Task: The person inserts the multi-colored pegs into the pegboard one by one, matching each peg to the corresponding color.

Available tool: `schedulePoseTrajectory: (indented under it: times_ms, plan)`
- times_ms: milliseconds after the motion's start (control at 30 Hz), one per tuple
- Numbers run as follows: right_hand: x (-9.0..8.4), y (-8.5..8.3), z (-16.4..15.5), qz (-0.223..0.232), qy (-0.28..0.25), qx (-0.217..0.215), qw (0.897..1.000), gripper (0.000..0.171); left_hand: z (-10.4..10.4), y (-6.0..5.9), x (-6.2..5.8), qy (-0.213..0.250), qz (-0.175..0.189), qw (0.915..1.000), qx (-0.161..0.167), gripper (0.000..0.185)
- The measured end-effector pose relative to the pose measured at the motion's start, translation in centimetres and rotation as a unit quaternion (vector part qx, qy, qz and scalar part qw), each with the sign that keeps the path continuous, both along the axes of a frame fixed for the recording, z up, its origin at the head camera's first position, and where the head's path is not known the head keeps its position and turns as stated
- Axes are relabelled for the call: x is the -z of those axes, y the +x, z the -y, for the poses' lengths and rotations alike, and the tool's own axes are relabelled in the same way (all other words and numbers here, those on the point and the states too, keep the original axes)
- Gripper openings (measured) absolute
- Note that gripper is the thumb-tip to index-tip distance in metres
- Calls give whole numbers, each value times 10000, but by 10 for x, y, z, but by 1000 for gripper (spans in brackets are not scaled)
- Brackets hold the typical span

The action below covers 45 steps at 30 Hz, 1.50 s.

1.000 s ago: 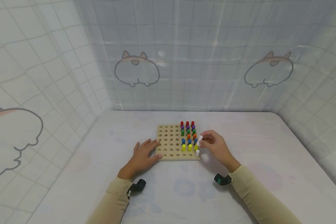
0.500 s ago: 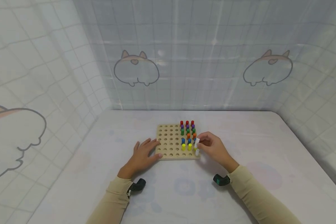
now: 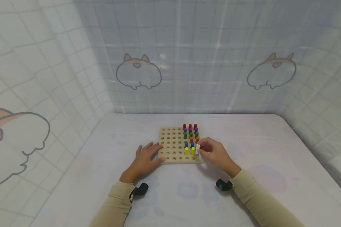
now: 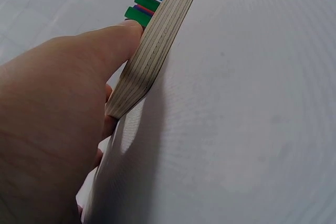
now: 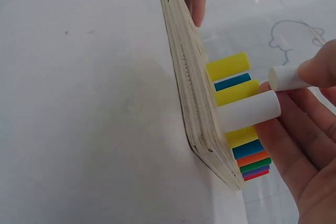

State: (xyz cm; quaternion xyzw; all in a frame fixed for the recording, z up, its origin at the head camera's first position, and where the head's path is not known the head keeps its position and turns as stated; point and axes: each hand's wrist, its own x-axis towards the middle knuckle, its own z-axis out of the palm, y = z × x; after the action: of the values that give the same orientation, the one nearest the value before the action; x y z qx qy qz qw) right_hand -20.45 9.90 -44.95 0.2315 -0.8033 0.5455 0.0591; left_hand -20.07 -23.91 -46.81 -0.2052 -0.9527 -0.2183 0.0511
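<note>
**White peg held at the board's near right corner**

The right hand (image 3: 216, 155) pinches a white peg (image 5: 287, 77) above the pegboard (image 3: 173, 145), at 5 o'clock. The left hand (image 3: 144, 157), fingers flat, presses the board's 9 o'clock edge on the surface (image 3: 258, 151).

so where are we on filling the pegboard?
Done: the square wooden pegboard has red, purple, green, orange, blue and yellow pegs standing in its right columns, plus one white peg seated at the near right corner. In hand: the right hand pinches a second white cylindrical peg above the board; the left hand steadies its edge. Left: every hole in the left columns.
</note>
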Motion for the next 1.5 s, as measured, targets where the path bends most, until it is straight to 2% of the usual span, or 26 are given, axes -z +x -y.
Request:
schedulePoseTrajectory:
  times_ms: [200,433,767,1033,1500]
  plan:
    - [2,-1,0,-185,35,-107,9998,21,-2,0,-3,-18,-38,10000,-31,66]
    - [2,-2,0,-38,167,-329,9993,23,-3,0,-3,-73,72,9999,-105,67]
    - [4,-7,3,-267,784,-545,9951,16,-1,1,-5,-25,-19,9999,-118,66]
    - [8,-8,3,-621,1064,-395,9916,15,-3,1,-3,-7,-12,9999,-140,67]
    - [2,-5,0,-450,1433,-406,9878,13,-9,0,-2,-5,36,9999,-155,68]
